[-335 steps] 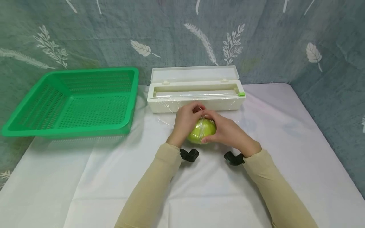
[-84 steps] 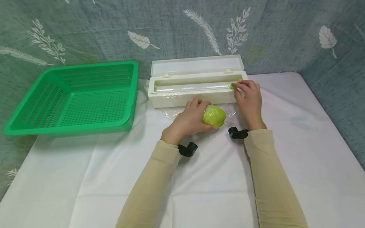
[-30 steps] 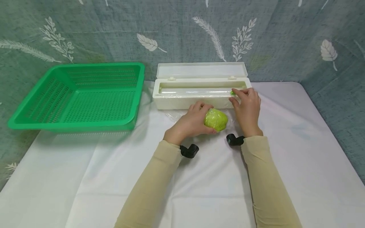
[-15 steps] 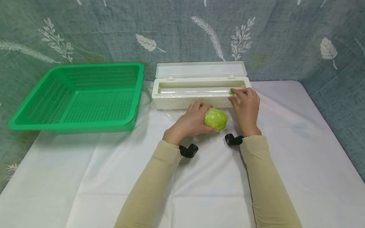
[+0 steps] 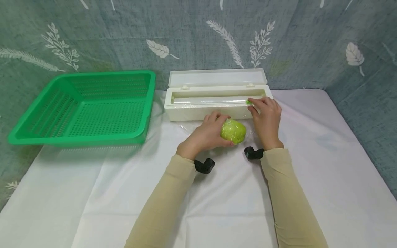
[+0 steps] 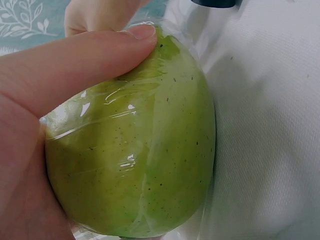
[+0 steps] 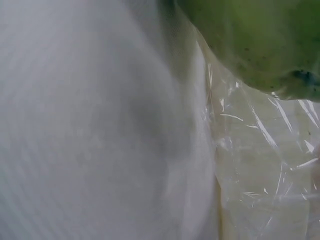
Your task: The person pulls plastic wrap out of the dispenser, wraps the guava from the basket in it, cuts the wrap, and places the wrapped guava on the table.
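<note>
My left hand (image 5: pixel 206 134) grips a green fruit (image 5: pixel 234 131) wrapped in clear cling film, thumb at the near side and fingers at the far side. In the left wrist view the fruit (image 6: pixel 145 145) is pale green with dark specks, the film creased over it. Behind it stands a long white cling film dispenser (image 5: pixel 198 113), lid (image 5: pixel 217 78) raised, a film roll (image 5: pixel 207 100) inside. Film runs from the dispenser's front down to the fruit. My right hand (image 5: pixel 267 119) pinches a small bright green slide cutter (image 5: pixel 248 101) on the dispenser's front edge.
A green plastic basket (image 5: pixel 102 138) stands at the left on the white-covered table (image 5: pixel 223 206). Grey-green patterned cloth (image 5: pixel 192 31) hangs behind. A black wrist camera (image 5: pixel 204 166) sits on the left wrist, another wrist camera (image 5: pixel 253 153) on the right.
Earlier both hands were on the fruit and the cutter sat at the dispenser's right end. Since then my right hand has taken the cutter and slid it slightly left; the left hand still holds the fruit.
</note>
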`<state>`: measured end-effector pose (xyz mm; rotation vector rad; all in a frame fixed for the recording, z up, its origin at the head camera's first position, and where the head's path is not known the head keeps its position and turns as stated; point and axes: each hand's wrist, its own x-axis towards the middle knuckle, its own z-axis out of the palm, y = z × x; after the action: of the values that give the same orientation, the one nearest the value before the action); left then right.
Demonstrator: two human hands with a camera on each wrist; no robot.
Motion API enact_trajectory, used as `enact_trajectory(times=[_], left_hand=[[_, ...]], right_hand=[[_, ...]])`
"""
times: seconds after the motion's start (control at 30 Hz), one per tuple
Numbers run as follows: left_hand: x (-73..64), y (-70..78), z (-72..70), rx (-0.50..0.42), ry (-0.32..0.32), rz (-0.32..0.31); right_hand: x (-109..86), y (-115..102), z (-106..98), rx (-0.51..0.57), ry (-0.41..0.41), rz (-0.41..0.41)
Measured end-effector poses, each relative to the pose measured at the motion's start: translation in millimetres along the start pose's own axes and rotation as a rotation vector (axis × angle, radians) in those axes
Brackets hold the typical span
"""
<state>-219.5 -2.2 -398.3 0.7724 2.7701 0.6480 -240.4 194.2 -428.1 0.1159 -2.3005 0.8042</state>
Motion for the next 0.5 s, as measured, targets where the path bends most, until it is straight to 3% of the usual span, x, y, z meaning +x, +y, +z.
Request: enact_trajectory(times=[0.5], left_hand=[[-1.5,-0.9,-0.9,0.0,-0.005,-0.003]], right_hand=[[0.5,-1.1,-1.3,0.011,-0.034,0.08]])
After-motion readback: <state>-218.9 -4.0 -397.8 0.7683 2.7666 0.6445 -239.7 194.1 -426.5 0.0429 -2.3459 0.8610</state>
